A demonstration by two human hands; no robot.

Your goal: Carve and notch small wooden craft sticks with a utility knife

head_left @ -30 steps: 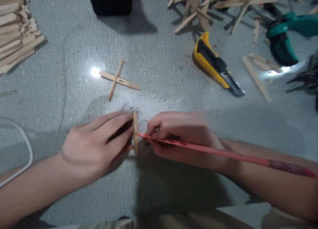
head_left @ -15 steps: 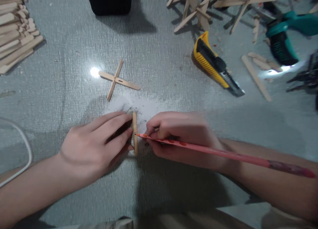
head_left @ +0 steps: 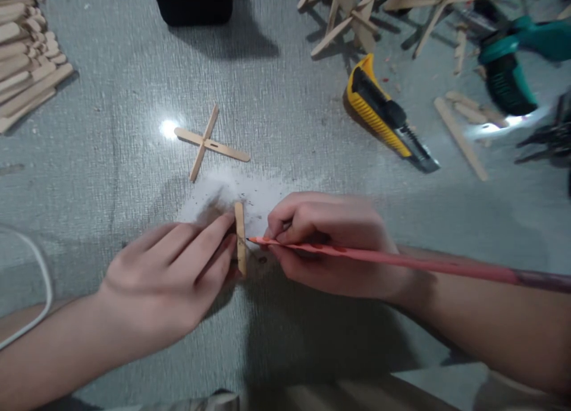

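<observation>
Evidently, stick [head_left: 239,225] between left hand [head_left: 172,271] and right hand [head_left: 332,229] | left pinches its left edge; right grips pencil [head_left: 383,259], tip just beside stick | probably light, stiff, dry, snappable if bent | best held by edges near ends, face clear

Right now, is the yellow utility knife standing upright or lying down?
Lying down: the yellow utility knife stretches lengthwise across the gray textured surface.
</observation>
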